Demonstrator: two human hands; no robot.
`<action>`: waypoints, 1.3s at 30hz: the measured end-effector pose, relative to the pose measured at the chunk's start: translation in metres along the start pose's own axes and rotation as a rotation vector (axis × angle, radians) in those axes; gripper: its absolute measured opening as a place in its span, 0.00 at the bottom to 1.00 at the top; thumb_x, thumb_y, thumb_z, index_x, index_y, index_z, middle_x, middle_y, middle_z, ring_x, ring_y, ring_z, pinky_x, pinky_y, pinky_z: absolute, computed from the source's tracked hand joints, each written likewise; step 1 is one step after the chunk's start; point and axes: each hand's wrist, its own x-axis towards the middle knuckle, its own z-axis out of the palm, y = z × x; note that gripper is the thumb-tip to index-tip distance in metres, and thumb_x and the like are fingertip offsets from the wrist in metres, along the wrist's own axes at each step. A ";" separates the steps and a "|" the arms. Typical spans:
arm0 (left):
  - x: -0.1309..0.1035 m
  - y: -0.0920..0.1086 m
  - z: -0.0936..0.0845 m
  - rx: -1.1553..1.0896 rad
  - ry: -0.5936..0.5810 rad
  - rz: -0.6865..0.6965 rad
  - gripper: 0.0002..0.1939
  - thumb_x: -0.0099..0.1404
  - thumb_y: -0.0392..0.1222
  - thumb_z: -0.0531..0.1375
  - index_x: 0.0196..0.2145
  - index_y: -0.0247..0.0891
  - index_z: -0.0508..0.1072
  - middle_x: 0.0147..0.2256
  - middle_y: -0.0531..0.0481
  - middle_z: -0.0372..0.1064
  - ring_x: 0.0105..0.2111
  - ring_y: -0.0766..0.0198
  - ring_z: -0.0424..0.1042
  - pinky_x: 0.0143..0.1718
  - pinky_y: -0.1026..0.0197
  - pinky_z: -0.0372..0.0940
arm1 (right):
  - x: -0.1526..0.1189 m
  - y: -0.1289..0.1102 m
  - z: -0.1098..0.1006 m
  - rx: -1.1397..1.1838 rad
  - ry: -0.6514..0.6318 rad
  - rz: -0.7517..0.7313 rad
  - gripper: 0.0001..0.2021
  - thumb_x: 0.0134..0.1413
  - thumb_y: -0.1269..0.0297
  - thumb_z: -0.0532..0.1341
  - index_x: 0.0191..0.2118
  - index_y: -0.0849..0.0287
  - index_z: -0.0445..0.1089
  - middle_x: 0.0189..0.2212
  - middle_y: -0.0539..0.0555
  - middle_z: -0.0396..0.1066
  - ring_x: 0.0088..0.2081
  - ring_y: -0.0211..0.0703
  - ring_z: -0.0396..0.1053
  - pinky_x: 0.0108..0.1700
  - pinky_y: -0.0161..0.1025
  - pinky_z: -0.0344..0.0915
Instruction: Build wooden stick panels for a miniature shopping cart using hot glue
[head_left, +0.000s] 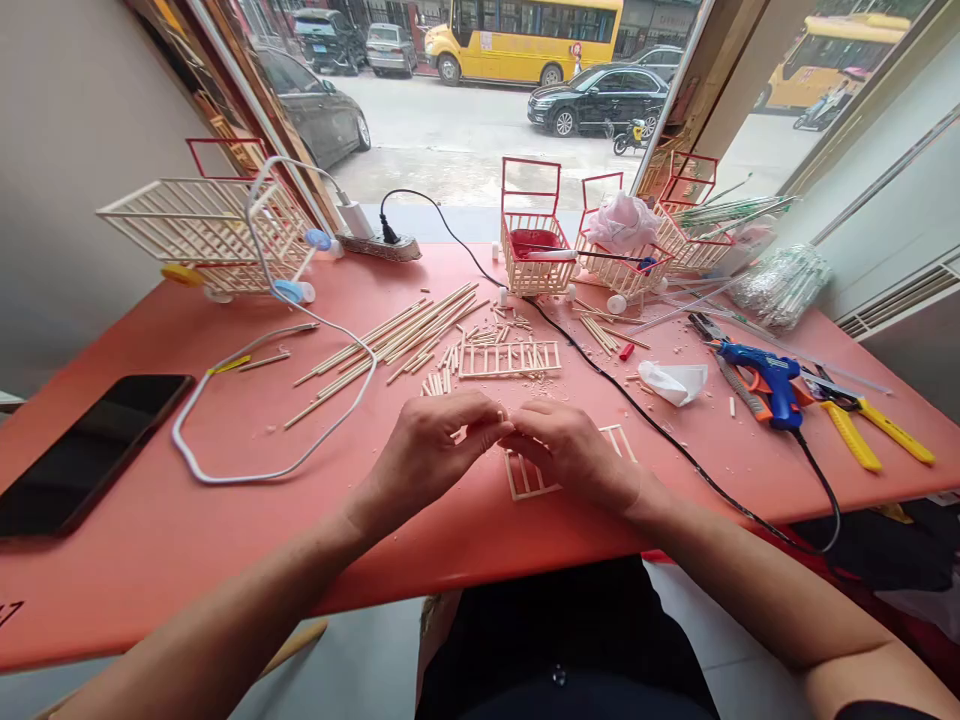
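Note:
My left hand (431,445) and my right hand (581,450) meet over the front middle of the table, both closed in a pinch with fingertips together. A tiny pale bit shows at the left fingertips, too small and covered to name. Below my right hand lies a small ladder-like frame of wooden sticks (534,494), partly hidden by it. Another such frame (510,374) lies flat just beyond the hands. Short cut stick pieces (437,382) are scattered beside it, and long thin wooden sticks (397,335) are heaped to the left.
Miniature stick-built carts stand at the back left (217,225) and back middle (536,245). At right lie a blue glue gun (772,385), yellow-handled pliers (851,435) and crumpled tissue (675,382). A black cord (637,400) crosses the table. At left are a white cable (262,478) and phone (90,450).

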 end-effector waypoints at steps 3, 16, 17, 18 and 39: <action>0.000 0.001 0.000 0.009 0.015 0.019 0.08 0.69 0.31 0.63 0.30 0.36 0.77 0.28 0.53 0.77 0.28 0.68 0.74 0.32 0.68 0.65 | 0.000 0.004 -0.002 0.007 0.020 -0.027 0.13 0.73 0.60 0.60 0.36 0.60 0.74 0.32 0.53 0.73 0.34 0.39 0.67 0.38 0.35 0.60; -0.003 0.004 -0.002 -0.005 0.023 -0.009 0.06 0.68 0.32 0.66 0.32 0.36 0.78 0.30 0.53 0.79 0.29 0.68 0.76 0.35 0.69 0.67 | -0.003 0.001 -0.010 -0.079 -0.168 0.082 0.03 0.67 0.70 0.65 0.39 0.60 0.76 0.37 0.54 0.73 0.36 0.40 0.69 0.39 0.34 0.59; -0.003 0.004 -0.002 -0.006 0.020 -0.011 0.06 0.68 0.32 0.66 0.32 0.36 0.78 0.30 0.53 0.80 0.29 0.68 0.77 0.35 0.69 0.67 | -0.003 0.001 -0.009 -0.095 -0.183 0.091 0.03 0.67 0.71 0.65 0.39 0.61 0.76 0.37 0.54 0.73 0.36 0.39 0.69 0.38 0.34 0.59; -0.003 0.003 -0.002 -0.005 0.014 -0.015 0.06 0.68 0.32 0.66 0.32 0.36 0.78 0.30 0.53 0.80 0.30 0.68 0.77 0.35 0.69 0.67 | -0.003 0.000 -0.008 -0.105 -0.193 0.097 0.03 0.67 0.71 0.64 0.39 0.61 0.76 0.37 0.54 0.73 0.36 0.39 0.68 0.38 0.34 0.59; -0.003 0.003 -0.003 0.002 -0.029 -0.052 0.07 0.69 0.33 0.64 0.31 0.35 0.78 0.29 0.51 0.78 0.29 0.67 0.75 0.34 0.66 0.66 | 0.000 -0.003 0.001 0.039 -0.061 0.116 0.08 0.69 0.66 0.63 0.36 0.61 0.76 0.34 0.52 0.70 0.35 0.38 0.65 0.38 0.34 0.56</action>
